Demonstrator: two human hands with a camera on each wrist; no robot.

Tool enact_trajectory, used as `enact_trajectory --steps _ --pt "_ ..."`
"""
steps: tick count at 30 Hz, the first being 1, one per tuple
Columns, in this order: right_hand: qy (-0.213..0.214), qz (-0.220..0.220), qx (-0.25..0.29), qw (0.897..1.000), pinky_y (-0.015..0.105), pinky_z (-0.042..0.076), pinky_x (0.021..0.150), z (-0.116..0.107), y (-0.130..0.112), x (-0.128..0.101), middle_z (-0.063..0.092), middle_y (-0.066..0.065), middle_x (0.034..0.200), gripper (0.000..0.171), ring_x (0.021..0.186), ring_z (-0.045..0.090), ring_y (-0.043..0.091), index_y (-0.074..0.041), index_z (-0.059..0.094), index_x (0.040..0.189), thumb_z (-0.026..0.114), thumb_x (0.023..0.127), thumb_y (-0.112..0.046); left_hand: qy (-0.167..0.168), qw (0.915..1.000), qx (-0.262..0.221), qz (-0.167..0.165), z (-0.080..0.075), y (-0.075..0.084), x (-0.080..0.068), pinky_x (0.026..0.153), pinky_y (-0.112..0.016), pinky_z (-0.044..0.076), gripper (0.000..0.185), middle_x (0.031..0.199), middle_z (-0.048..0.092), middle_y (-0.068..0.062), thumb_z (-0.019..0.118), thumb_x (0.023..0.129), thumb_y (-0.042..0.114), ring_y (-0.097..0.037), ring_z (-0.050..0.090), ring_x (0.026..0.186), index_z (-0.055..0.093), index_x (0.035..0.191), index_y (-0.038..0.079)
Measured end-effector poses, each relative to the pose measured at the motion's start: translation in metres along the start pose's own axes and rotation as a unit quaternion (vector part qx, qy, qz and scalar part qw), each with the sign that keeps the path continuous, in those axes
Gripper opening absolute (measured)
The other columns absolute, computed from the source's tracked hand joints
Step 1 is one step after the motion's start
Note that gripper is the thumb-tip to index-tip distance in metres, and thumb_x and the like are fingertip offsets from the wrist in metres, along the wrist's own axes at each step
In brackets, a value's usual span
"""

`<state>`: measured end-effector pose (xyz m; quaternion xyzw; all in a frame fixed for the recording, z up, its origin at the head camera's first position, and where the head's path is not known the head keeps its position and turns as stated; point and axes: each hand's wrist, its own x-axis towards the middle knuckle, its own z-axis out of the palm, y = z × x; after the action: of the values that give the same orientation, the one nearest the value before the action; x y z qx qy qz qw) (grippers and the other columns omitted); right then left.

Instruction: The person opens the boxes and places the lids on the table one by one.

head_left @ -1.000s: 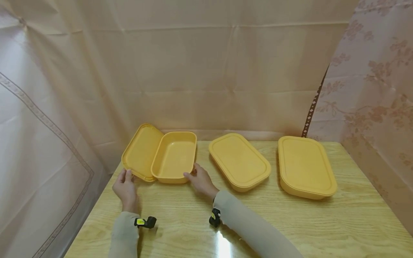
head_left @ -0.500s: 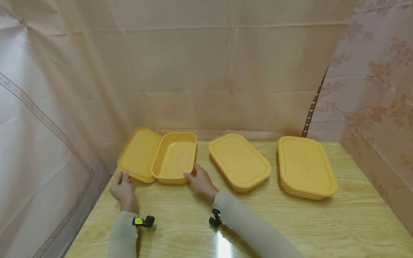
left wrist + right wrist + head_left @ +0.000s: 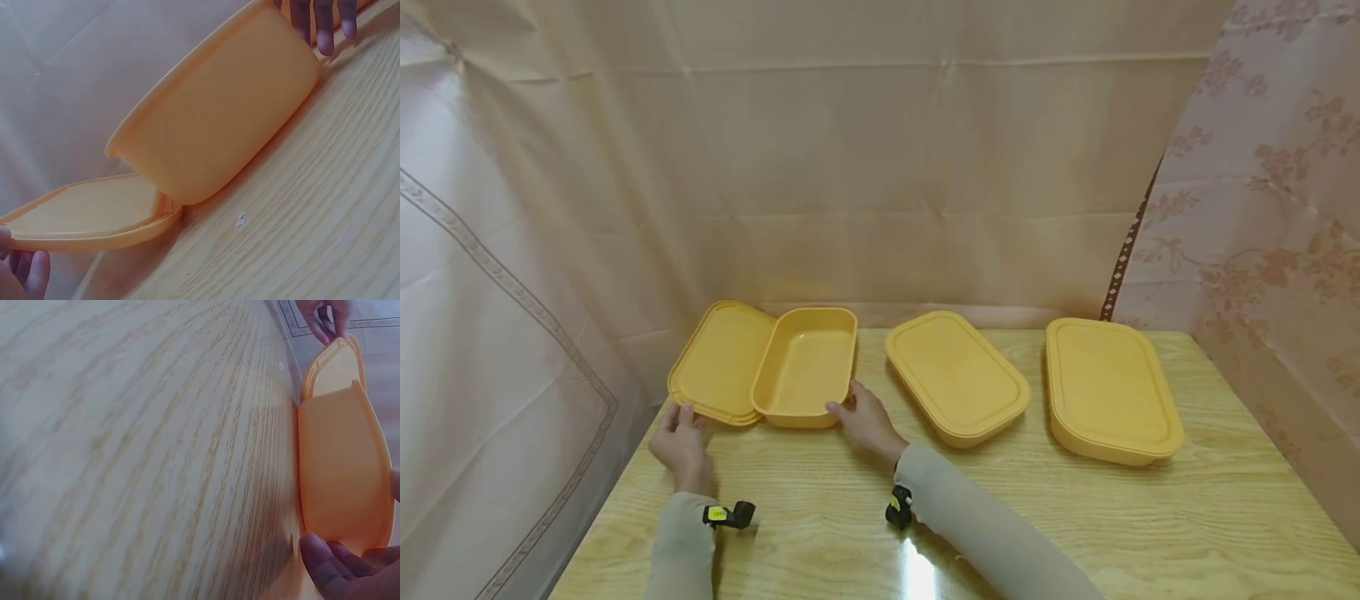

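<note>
The person is standing at the wooden table point(image 3: 970, 500) and is working on the open yellow container point(image 3: 807, 367), which is sitting at the table's far left part. Its lid point(image 3: 718, 362) is lying tilted just left of the container, one long edge leaning against the container wall, the other hanging over the left table edge. The left hand point(image 3: 681, 446) is touching the lid's near corner with curled fingertips, a light pinch as I see it. The right hand point(image 3: 868, 421) is resting its fingers against the container's near right corner, holding it steady, not wrapping it.

I judge the step in hand is laying the lid down beside the container. The next move, I think, needs a careful release, because the lid is partly beyond the table edge and could slip off.

To the right of the open container, two closed yellow containers point(image 3: 957, 375) point(image 3: 1111, 387) are standing apart. In front of the container much bare wood is offering room.
</note>
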<state>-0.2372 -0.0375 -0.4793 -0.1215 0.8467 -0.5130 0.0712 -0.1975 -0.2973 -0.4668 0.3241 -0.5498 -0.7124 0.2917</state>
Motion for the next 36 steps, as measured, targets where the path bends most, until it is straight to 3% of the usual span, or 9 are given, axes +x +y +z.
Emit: enact_trajectory --steps 13,23,30,36 --pt "-0.001 -0.004 0.004 1.0 0.046 0.047 0.097 -0.002 -0.002 -0.001 0.062 0.015 0.122 0.047 0.113 0.058 0.028 -0.003 0.051 0.134 0.058 0.098 -0.032 0.002 0.9996 -0.008 -0.029 -0.004 -0.003 0.009 0.071 -0.013 0.053 0.038 0.101 0.054 0.004 0.051 0.1 0.011 -0.002 0.056 0.078 0.052 0.135 -0.003" --pt "0.001 -0.006 0.004 1.0 0.042 0.048 0.094 -0.001 -0.003 -0.001 0.065 0.012 0.114 0.045 0.106 0.059 0.024 -0.004 0.052 0.132 0.06 0.097 -0.03 0.018 0.999 0.026 -0.031 -0.007 -0.003 0.013 0.07 -0.01 0.052 0.042 0.093 0.051 0.007 0.051 0.099 0.007 0.001 0.055 0.078 0.049 0.139 -0.003" --pt "0.004 -0.009 -0.005 1.0 0.039 0.048 0.089 -0.001 -0.003 0.0 0.065 0.011 0.107 0.044 0.098 0.059 0.021 -0.003 0.053 0.13 0.061 0.097 -0.03 0.011 0.9976 0.059 -0.034 -0.012 -0.001 0.015 0.066 -0.008 0.051 0.046 0.087 0.053 0.012 0.052 0.098 0.005 0.005 0.055 0.07 0.045 0.142 -0.003" --pt "0.0 -0.009 -0.004 1.0 0.041 0.048 0.092 -0.002 -0.002 0.0 0.065 0.012 0.112 0.044 0.103 0.059 0.023 -0.003 0.052 0.131 0.06 0.097 -0.031 -0.001 0.995 0.092 -0.04 -0.015 -0.002 0.019 0.063 -0.01 0.051 0.047 0.082 0.052 0.012 0.052 0.097 0.004 0.005 0.055 0.065 0.043 0.142 -0.003"
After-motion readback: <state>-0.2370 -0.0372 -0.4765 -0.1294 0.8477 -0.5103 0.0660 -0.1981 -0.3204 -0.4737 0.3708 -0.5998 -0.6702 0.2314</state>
